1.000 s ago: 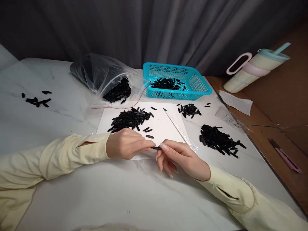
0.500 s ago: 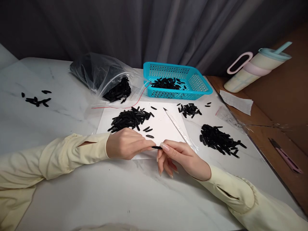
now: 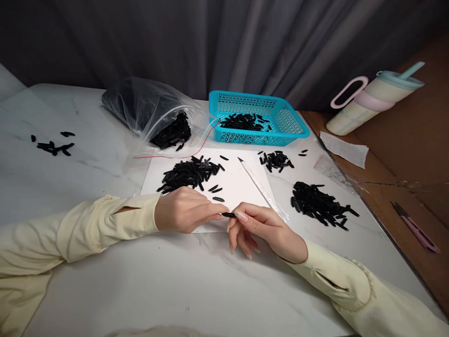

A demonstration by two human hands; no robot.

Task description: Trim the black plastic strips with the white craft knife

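While both my hands meet above the near edge of the white sheet (image 3: 242,187), one slim black piece (image 3: 229,215) spans the small gap between my fingertips. Its long axis runs left to right, almost parallel to the sheet's near edge, with the right end dipping very slightly towards me. One end points at my left hand (image 3: 187,209), the other at my right hand (image 3: 268,229), where my thumb covers the tip. My left hand pinches the left end with its fingers stretched forward; its thumb is mostly hidden. My right hand pinches the right end under the thumb, its other fingers hanging loosely bent below.

On the sheet, just beyond the held piece, a loose piece (image 3: 218,199) lies with nearly the same left-right axis. A heap of black pieces (image 3: 189,174) sits on the sheet's left part, its pieces pointing every way. The pencil (image 3: 257,183) slants across the sheet's right part, dark tip pointing away from me and leftward. Beyond the sheet, a clear bag (image 3: 140,112) and a blue basket (image 3: 259,137) hold more pieces on the desk (image 3: 122,281); a larger heap (image 3: 317,203) lies right of the sheet.
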